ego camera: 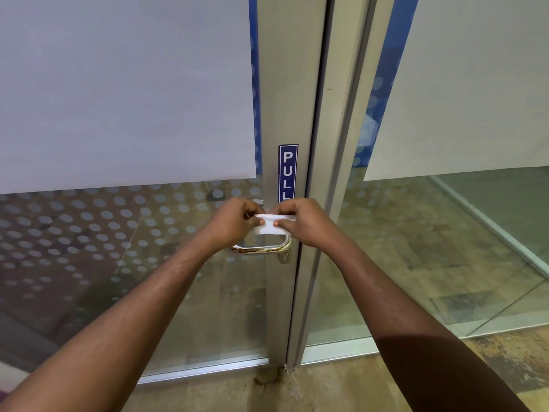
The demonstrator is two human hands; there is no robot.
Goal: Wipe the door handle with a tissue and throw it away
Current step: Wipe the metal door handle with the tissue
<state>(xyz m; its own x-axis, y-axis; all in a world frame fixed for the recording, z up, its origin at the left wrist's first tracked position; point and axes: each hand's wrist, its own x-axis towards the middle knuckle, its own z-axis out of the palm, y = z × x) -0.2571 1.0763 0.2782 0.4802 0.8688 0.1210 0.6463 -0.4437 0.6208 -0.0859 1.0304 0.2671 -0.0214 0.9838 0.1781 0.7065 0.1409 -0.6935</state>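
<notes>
A white folded tissue (271, 224) is stretched between both hands in front of the door. My left hand (233, 224) pinches its left end and my right hand (303, 223) pinches its right end. Just below the tissue, the shiny metal door handle (261, 248) curves out from the grey door frame (289, 99); its upper part is hidden behind my hands. The tissue sits a little above the handle's visible lower bar, and I cannot tell whether they touch.
A blue PULL sign (287, 171) runs down the frame above the handle, and a keyhole (284, 257) sits below it. Glass panels with frosted dots (89, 233) and white blinds (118, 84) flank the frame. Tiled floor (326, 388) lies at the bottom.
</notes>
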